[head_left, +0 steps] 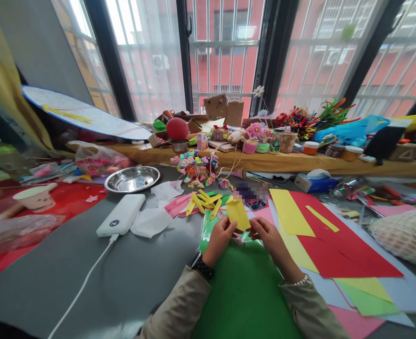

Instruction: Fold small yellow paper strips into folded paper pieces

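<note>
Both hands hold one small yellow piece of paper above the near edge of a green sheet. My left hand pinches its lower left corner, and a dark band circles that wrist. At the lower right corner, the fingers of my right hand are closed on the same piece; a beaded bracelet sits on this wrist. Just beyond the left hand lies a loose pile of folded yellow paper strips. To the right, a larger yellow sheet overlaps a red sheet with one thin yellow strip on it.
A white power bank with a cable lies on the left near white tissues and a metal plate. Colourful flower crafts stand at the back, before the crowded windowsill. A tissue box is at right.
</note>
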A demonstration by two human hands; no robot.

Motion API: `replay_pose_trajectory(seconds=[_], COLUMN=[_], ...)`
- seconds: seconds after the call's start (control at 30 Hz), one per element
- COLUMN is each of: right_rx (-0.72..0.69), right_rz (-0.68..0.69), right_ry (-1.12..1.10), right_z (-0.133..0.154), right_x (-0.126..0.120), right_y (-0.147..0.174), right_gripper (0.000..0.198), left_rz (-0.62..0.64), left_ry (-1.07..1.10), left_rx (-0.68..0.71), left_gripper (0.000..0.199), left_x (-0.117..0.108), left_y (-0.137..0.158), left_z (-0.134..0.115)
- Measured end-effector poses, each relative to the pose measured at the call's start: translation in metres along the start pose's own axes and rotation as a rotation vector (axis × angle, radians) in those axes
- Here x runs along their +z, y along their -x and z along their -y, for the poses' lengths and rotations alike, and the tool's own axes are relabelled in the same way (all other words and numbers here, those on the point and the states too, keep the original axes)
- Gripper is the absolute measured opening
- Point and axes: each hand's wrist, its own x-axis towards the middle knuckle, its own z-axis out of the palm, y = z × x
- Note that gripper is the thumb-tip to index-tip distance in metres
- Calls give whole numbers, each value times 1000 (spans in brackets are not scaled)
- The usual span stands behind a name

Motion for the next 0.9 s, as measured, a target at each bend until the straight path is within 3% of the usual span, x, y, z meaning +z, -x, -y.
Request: replay_pose_trajectory(seconds=[0.1,0.23,0.4,0.57,0.9], right_rx=[-165,-309,-380,-340,-197], right_rz=[-83,27,71,60,-38], right_ry=[121,284,372,384,250], right_z=[4,7,5,4,2], right_x=[-5,-7,-5,-6,-2], right_y=[1,2,2,1,1], right_gripper=[24,20,14,13,19], left_rz=[9,2,-57,-75,29], left_ry=[20,6,8,38,91], left_rx=[-26,-5,24,32,19], left_gripper=[27,26,22,24,24], left_x=[0,0,0,0,1], left_y=[0,0,0,0,3], left_z=[1,2,1,1,-3])
